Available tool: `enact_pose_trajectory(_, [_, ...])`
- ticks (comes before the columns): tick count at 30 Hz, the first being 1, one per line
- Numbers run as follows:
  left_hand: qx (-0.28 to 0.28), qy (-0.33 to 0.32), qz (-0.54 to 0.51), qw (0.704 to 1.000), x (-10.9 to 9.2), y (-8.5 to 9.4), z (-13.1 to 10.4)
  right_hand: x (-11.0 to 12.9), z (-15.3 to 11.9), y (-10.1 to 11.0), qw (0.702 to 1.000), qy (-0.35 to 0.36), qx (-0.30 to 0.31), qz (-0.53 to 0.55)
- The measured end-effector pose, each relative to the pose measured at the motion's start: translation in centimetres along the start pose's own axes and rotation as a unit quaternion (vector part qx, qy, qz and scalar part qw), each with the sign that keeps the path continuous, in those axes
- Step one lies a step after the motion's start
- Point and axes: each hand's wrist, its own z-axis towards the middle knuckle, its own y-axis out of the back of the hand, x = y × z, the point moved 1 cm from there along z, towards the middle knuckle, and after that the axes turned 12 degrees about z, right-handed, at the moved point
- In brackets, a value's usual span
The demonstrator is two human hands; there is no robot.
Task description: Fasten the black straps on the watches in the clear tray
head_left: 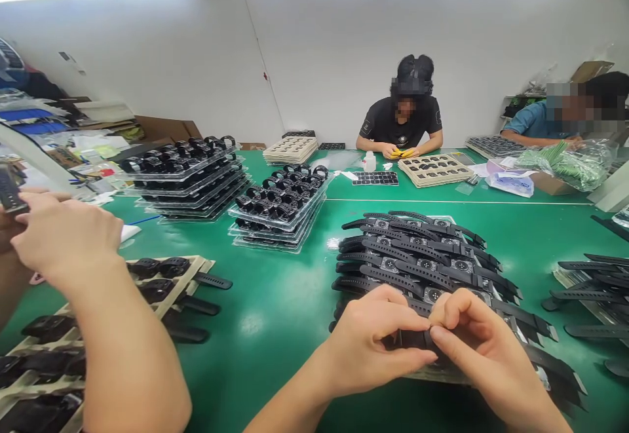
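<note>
My left hand [376, 338] is closed with thumb and fingers on a black smartwatch [413, 339], mostly hidden behind the fingers. My right hand [474, 338] meets it, thumb and forefinger pinched at the watch's right edge. Both hands are over the near side of a tray of black smartwatches [417, 243]. These lie face down in rows, round sensors up and straps spread out to both sides.
Left, a co-worker's arm [113, 315] reaches over a beige watch tray [201, 266]. Beyond stand stacked clear trays of watches [275, 200] and a taller stack [181, 171]. More straps [594, 289] lie right. Across the green table [265, 289] a person [403, 115] handles something yellow.
</note>
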Motion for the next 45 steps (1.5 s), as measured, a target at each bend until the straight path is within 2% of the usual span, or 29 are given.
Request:
enact_pose_trajectory(2, [0.009, 0.034, -0.021, 0.999, -0.2, -0.1, 0.1, 0.4, 0.1, -0.2, 0.997, 0.064, 0.016, -0.049])
enact_pose_trajectory(5, [0.002, 0.148, -0.121, 0.981, -0.4, -0.3, 0.5, 1.0, 0.4, -0.3, 0.975, 0.160, 0.066, -0.138])
enact_pose_trajectory(8, [-0.009, 0.250, -0.248, 0.936, -0.3, -0.6, 0.7, 1.1, 0.9, -0.3, 0.971, 0.148, 0.105, -0.154])
enact_pose_trajectory(10, [-0.003, 0.281, -0.291, 0.914, -0.2, -0.8, 0.7, 0.9, 1.0, -0.3, 0.975, 0.132, 0.108, -0.140])
enact_pose_trajectory(11, [0.004, 0.284, -0.293, 0.913, 0.0, -0.8, 0.7, 0.9, 1.1, -0.3, 0.978, 0.126, 0.103, -0.133])
enact_pose_trajectory(13, [0.010, 0.239, -0.242, 0.940, 0.2, -0.5, 0.7, 0.8, 1.2, -0.2, 0.983, 0.117, 0.075, -0.118])
enact_pose_trajectory(15, [-0.014, 0.094, -0.108, 0.990, 0.2, 0.1, 0.7, 0.8, 1.2, 0.1, 0.989, 0.100, 0.042, -0.105])
enact_pose_trajectory(16, [-0.031, 0.002, -0.028, 0.999, 0.1, 0.4, 0.8, 0.9, 1.2, 0.2, 0.990, 0.089, 0.033, -0.102])
enact_pose_trajectory(18, [-0.053, -0.148, 0.097, 0.983, -0.1, 0.8, 0.8, 1.1, 1.1, 0.5, 0.992, 0.069, 0.035, -0.104])
enact_pose_trajectory(19, [-0.055, -0.191, 0.132, 0.971, -0.2, 0.8, 0.9, 1.2, 1.0, 0.7, 0.991, 0.060, 0.039, -0.111])
enact_pose_trajectory(21, [-0.055, -0.222, 0.178, 0.957, -0.5, 0.8, 1.0, 1.4, 0.8, 1.1, 0.989, 0.048, 0.040, -0.134])
enact_pose_trajectory(26, [-0.077, -0.266, 0.320, 0.906, -1.1, -0.1, 0.7, 1.7, 0.7, 1.1, 0.981, 0.027, 0.053, -0.184])
enact_pose_trajectory(29, [-0.070, -0.270, 0.379, 0.882, -0.9, -0.6, 0.4, 1.8, 0.7, 1.0, 0.976, 0.033, 0.064, -0.206])
enact_pose_trajectory(30, [-0.063, -0.265, 0.375, 0.886, -0.8, -0.6, 0.3, 1.8, 0.7, 1.1, 0.974, 0.040, 0.064, -0.212])
enact_pose_trajectory(32, [-0.043, -0.228, 0.325, 0.917, -0.7, -0.5, 0.3, 1.5, 0.6, 1.4, 0.973, 0.063, 0.051, -0.215])
enact_pose_trajectory(34, [-0.017, -0.161, 0.238, 0.958, -0.7, -0.3, 0.4, 1.0, 0.4, 1.6, 0.974, 0.099, 0.020, -0.205])
enact_pose_trajectory(36, [-0.002, -0.096, 0.166, 0.981, -0.8, 0.0, 0.4, 0.5, 0.2, 1.6, 0.972, 0.137, -0.004, -0.190])
enact_pose_trajectory(38, [-0.003, -0.065, 0.129, 0.990, -0.8, 0.0, 0.4, 0.3, 0.1, 1.2, 0.970, 0.168, -0.001, -0.175])
enact_pose_trajectory(42, [-0.030, -0.047, 0.078, 0.995, -0.6, -0.2, 0.3, 0.6, 0.1, 0.3, 0.963, 0.206, 0.047, -0.170])
enact_pose_trajectory(45, [-0.054, -0.040, 0.045, 0.997, -0.1, -0.1, 0.2, 1.2, 0.2, 0.4, 0.949, 0.233, 0.023, -0.213])
